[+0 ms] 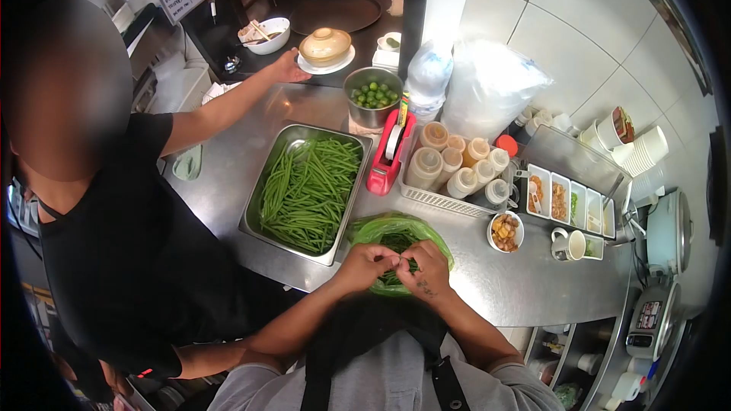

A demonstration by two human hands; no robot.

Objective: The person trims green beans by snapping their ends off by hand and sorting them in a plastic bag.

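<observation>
Both hands work over the bag: left hand (364,268) and right hand (425,269) meet with thumb and forefinger of each pinched together. From my end of the feed I judge 1 bean between them; the fingers cover most of it, so its exact hold cannot be confirmed. Loose beans (308,198) lie heaped in the tray (285,244), on the bench (533,289) at the left hand's side of the bag (392,224); green pieces (397,241) show inside the bag, below the fingers. Handling estimate: a single bean should be very light, slim, fairly stiff along its length, yet liable to snap if bent hard; skin smooth, possibly slick if wet, though I cannot tell moisture here. I would take 1 bean near its end, 2 fingertips per hand, hold points close together, pressure light to avoid bruising. For stock, I would lift from the top of the heap, since the beans cross and may drag neighbours along. Bag film looks thin and slack: poor support, easily snagged. Full tray likely heavy; its rim would be the grip.
</observation>
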